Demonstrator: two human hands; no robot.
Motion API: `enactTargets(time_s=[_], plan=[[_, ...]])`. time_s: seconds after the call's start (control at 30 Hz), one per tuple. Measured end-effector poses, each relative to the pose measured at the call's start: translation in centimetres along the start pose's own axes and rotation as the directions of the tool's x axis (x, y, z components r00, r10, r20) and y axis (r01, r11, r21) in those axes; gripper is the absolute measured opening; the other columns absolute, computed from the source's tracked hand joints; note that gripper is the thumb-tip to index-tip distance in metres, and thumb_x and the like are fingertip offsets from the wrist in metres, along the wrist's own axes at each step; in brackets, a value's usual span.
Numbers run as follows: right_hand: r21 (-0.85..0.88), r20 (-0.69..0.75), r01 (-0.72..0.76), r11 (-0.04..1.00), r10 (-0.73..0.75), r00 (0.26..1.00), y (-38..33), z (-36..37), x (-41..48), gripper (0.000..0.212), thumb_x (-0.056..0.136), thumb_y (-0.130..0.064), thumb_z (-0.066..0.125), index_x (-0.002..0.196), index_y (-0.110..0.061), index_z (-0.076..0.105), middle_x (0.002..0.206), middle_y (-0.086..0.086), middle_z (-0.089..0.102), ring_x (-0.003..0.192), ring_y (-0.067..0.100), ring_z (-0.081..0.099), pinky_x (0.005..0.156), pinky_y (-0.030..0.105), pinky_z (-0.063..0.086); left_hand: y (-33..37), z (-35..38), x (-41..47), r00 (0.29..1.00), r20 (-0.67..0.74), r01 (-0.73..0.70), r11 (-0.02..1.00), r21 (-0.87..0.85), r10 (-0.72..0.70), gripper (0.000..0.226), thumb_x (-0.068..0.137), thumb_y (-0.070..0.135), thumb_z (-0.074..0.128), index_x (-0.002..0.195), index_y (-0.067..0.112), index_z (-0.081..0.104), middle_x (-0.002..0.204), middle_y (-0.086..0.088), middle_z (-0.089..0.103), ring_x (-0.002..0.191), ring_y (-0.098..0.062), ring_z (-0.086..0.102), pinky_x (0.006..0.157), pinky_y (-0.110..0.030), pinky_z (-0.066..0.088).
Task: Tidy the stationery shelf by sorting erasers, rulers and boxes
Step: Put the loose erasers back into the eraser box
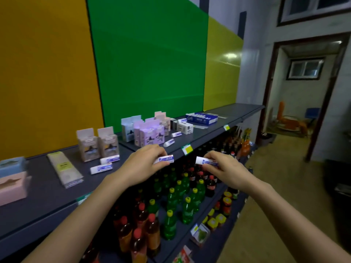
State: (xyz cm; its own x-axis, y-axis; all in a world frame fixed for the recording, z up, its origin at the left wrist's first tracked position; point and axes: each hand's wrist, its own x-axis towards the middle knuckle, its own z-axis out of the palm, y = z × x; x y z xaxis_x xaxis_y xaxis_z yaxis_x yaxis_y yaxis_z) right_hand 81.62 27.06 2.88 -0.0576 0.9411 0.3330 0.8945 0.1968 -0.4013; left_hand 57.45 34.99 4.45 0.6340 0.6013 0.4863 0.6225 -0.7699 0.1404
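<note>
My left hand [144, 164] pinches a white eraser with a blue sleeve [166, 159] just off the front edge of the dark shelf [47, 190]. A second such eraser [206, 161] is pinched by my right hand [226, 169], a little to the right. Two erasers [109, 159] [101, 168] lie side by side on the shelf, left of my hands. Further erasers [169, 142] [176, 134] [182, 120] lie scattered near the pastel boxes [150, 132]. Two beige boxes [97, 144] stand upright at the back. A flat pack that may hold rulers [64, 168] lies left.
A blue flat box [202, 117] and white boxes [185, 127] sit further right on the shelf. Blue and pink boxes [11, 177] stand at the far left. Bottles [174, 202] fill the lower shelves. A doorway [300, 95] opens at the right.
</note>
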Motion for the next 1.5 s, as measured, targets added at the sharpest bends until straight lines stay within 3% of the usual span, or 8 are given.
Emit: enactTargets(time_s=[0.17, 0.53, 0.77, 0.9, 1.03, 1.2, 1.3, 1.5], plan=[[-0.014, -0.042, -0.02, 1.0, 0.02, 0.999, 7.2, -1.6, 4.4, 0.019, 0.092, -0.038, 0.047, 0.104, -0.024, 0.052, 0.093, -0.003, 0.061, 0.08, 0.019, 0.058, 0.072, 0.046, 0.048, 0.5, 3.8, 8.9, 1.0, 0.01, -0.011, 0.999, 0.042, 0.011, 0.026, 0.089, 0.037, 0.051, 0.1, 0.014, 0.057, 0.105, -0.005, 0.059, 0.101, -0.022, 0.051, 0.085, -0.038, 0.042], [-0.058, -0.08, -0.049, 0.997, 0.045, 0.996, 21.8, -5.3, 15.0, 0.019, 0.091, -0.036, 0.05, 0.106, -0.025, 0.054, 0.094, -0.009, 0.056, 0.085, 0.017, 0.054, 0.074, 0.042, 0.047, 0.6, 11.7, 26.4, 0.998, 0.06, -0.031, 0.997, 0.077, 0.026, 0.028, 0.088, 0.04, 0.051, 0.099, 0.014, 0.058, 0.104, -0.005, 0.06, 0.099, -0.023, 0.052, 0.084, -0.04, 0.044], [-0.089, -0.064, 0.075, 0.993, -0.081, 0.995, 31.7, -7.0, 23.4, 0.019, 0.09, -0.037, 0.051, 0.102, -0.024, 0.055, 0.093, -0.01, 0.052, 0.087, 0.016, 0.053, 0.074, 0.039, 0.045, 0.1, 16.8, 35.7, 0.995, 0.062, 0.068, 0.987, 0.146, -0.078, 0.029, 0.087, 0.041, 0.052, 0.102, 0.016, 0.058, 0.109, 0.0, 0.06, 0.103, -0.02, 0.053, 0.075, -0.031, 0.037], [-0.083, -0.026, 0.157, 0.984, -0.16, 0.987, 36.5, -8.3, 28.8, 0.019, 0.09, -0.039, 0.051, 0.103, -0.025, 0.055, 0.096, -0.009, 0.052, 0.091, 0.015, 0.051, 0.079, 0.039, 0.046, 0.1, 19.1, 40.5, 0.979, 0.048, 0.192, 0.972, 0.138, -0.2, 0.029, 0.087, 0.04, 0.054, 0.102, 0.016, 0.06, 0.098, 0.001, 0.058, 0.083, -0.015, 0.045, 0.071, -0.031, 0.039], [-0.062, 0.007, 0.257, 0.964, -0.257, 0.966, 40.4, -8.9, 33.9, 0.02, 0.089, -0.039, 0.052, 0.102, -0.024, 0.056, 0.097, -0.01, 0.052, 0.093, 0.013, 0.051, 0.079, 0.035, 0.043, -0.6, 20.8, 44.2, 0.955, 0.02, 0.289, 0.946, 0.15, -0.295, 0.029, 0.086, 0.039, 0.056, 0.1, 0.014, 0.062, 0.09, 0.002, 0.056, 0.078, -0.016, 0.044, 0.074, -0.037, 0.045], [0.05, 0.045, 0.328, 0.943, -0.33, 0.943, 43.2, -8.3, 39.5, 0.023, 0.088, -0.037, 0.054, 0.103, -0.021, 0.061, 0.101, -0.008, 0.059, 0.094, 0.014, 0.055, 0.081, 0.039, 0.047, -1.6, 22.3, 47.3, 0.924, 0.006, 0.375, 0.911, 0.173, -0.381, 0.031, 0.086, 0.038, 0.056, 0.103, 0.013, 0.062, 0.101, -0.004, 0.061, 0.08, -0.016, 0.046, 0.078, -0.039, 0.047], [0.098, 0.056, 0.391, 0.915, -0.398, 0.916, 44.1, -7.5, 42.4, 0.024, 0.087, -0.036, 0.056, 0.104, -0.02, 0.063, 0.104, -0.001, 0.065, 0.092, 0.015, 0.057, 0.077, 0.033, 0.045, -2.3, 23.1, 48.6, 0.91, 0.014, 0.403, 0.894, 0.195, -0.414, 0.03, 0.087, 0.037, 0.055, 0.102, 0.012, 0.061, 0.102, -0.004, 0.061, 0.082, -0.016, 0.047, 0.078, -0.036, 0.045], [0.126, 0.086, 0.479, 0.869, -0.49, 0.867, 44.9, -6.2, 47.6, 0.022, 0.089, -0.033, 0.056, 0.104, -0.019, 0.062, 0.106, -0.002, 0.064, 0.094, 0.016, 0.057, 0.078, 0.031, 0.045, -4.8, 24.2, 51.2, 0.905, 0.006, 0.413, 0.883, 0.222, -0.425, 0.03, 0.086, 0.036, 0.057, 0.103, 0.011, 0.061, 0.089, 0.002, 0.052, 0.077, -0.015, 0.043, 0.07, -0.029, 0.035]])
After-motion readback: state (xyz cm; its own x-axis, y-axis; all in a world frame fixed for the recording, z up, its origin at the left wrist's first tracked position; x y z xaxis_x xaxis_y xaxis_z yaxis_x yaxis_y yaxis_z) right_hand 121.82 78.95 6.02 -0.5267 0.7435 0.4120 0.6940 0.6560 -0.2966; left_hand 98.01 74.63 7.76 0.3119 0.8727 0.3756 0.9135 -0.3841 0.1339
